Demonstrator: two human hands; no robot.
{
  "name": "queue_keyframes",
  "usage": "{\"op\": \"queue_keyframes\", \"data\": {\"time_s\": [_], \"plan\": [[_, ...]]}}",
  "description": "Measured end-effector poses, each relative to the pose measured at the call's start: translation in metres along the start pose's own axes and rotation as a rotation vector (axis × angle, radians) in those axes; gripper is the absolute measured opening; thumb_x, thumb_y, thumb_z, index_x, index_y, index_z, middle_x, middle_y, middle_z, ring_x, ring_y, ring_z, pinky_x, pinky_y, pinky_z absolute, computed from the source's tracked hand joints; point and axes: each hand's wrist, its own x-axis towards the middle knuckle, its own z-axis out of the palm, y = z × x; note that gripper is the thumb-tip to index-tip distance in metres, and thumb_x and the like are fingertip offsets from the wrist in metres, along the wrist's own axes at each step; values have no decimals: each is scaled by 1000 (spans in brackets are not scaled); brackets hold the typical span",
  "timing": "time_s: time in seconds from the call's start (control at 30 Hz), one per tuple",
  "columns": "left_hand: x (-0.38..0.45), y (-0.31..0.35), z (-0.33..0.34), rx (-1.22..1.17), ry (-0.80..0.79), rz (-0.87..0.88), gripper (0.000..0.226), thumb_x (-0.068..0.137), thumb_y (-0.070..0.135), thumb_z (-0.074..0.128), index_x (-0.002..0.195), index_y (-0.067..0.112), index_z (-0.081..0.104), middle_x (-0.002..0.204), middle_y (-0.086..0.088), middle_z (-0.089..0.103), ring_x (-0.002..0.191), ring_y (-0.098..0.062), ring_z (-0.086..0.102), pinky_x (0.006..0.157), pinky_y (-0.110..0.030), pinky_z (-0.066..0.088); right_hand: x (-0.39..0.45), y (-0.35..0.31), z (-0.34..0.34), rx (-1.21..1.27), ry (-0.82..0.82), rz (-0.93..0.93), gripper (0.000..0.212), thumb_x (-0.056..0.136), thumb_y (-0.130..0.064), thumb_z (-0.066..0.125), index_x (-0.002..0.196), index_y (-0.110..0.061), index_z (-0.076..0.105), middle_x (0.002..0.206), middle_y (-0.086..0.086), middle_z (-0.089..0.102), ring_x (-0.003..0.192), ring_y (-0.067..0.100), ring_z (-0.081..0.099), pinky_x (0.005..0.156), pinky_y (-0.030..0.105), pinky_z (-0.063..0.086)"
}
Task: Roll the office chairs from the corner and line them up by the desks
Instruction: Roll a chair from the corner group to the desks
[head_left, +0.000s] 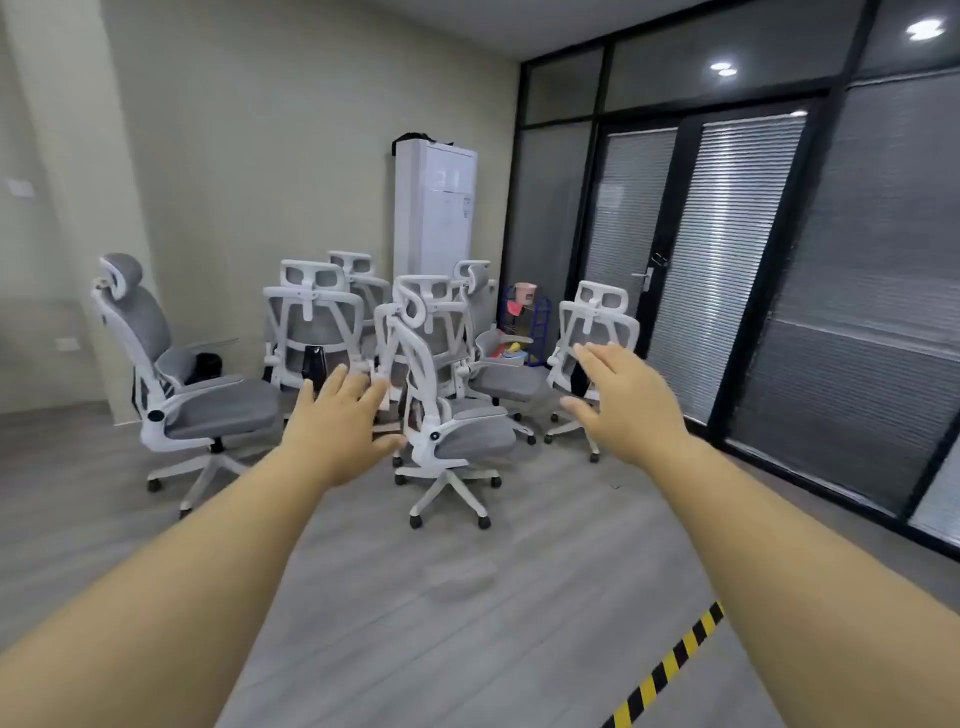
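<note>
Both arms reached out, left hand (340, 415) and right hand (626, 400) spread and holding nothing, short of the chairs (447, 384) clustered in the corner.

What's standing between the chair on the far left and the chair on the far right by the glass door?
In the head view, a cluster of white-framed grey office chairs stands between the far-left chair and the far-right chair, with the tall white air conditioner behind them.
</note>
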Motion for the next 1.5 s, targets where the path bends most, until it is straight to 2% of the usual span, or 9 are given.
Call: {"op": "queue_keyframes", "data": {"time_s": [0.2,0.4,0.53,0.6,0.7,0.87,1.17,1.37,1.5], "plan": [[44,-57,41,43,-118,-61,68,85,62,41,140,24,29,144,-2,34,138,-24,20,111,-51,22,70,-42,67,53,-269,-84,60,93,-41,48,145,-22,26,150,-2,31,139,17,23,109,36,31],[139,-132,69,75,-163,-68,63,86,60,43,135,23,37,139,-1,40,130,-23,34,105,-46,31,174,-70,135,70,-431,-49,60,91,-41,50,145,-26,28,150,-4,31,136,19,29,106,40,35],[211,-180,80,95,-195,-47,60,86,59,44,132,22,39,133,-2,44,121,-24,42,90,-41,45,245,-78,167,84,-472,20,61,90,-42,52,144,-26,30,150,-3,32,136,20,31,106,39,35],[246,-200,84,117,-185,-46,60,86,59,43,133,22,38,132,-3,45,119,-25,44,84,-39,45,278,-79,183,72,-491,54,62,90,-43,53,144,-25,30,150,0,33,136,22,31,106,38,35],[294,-226,98,128,-181,-46,60,87,59,42,134,22,38,133,-3,45,118,-25,46,83,-38,44,324,-79,211,82,-509,89,62,89,-44,55,143,-25,32,150,2,33,136,23,32,107,38,34],[373,-261,146,99,-199,-64,59,85,62,43,130,24,42,124,0,49,113,-23,49,77,-37,44,396,-76,277,81,-525,77,59,88,-44,55,141,-29,34,148,-1,36,134,22,35,104,38,37],[532,-325,241,0,-297,-132,55,83,62,45,128,30,45,126,3,51,115,-22,49,86,-41,47,551,-77,430,106,-612,-67,60,85,-49,55,139,-30,36,145,-3,40,131,21,38,102,43,40],[614,-380,286,-9,-314,-178,48,85,58,46,122,27,49,125,2,52,114,-22,50,85,-38,46,642,-89,511,132,-689,-112,60,87,-46,55,141,-27,35,146,-1,38,132,21,37,102,41,38],[669,-416,324,23,-358,-170,49,85,59,46,120,26,50,122,0,54,111,-22,52,78,-36,44,690,-102,566,116,-731,-142,57,88,-46,54,139,-25,37,143,0,41,130,22,39,100,42,41]]}}
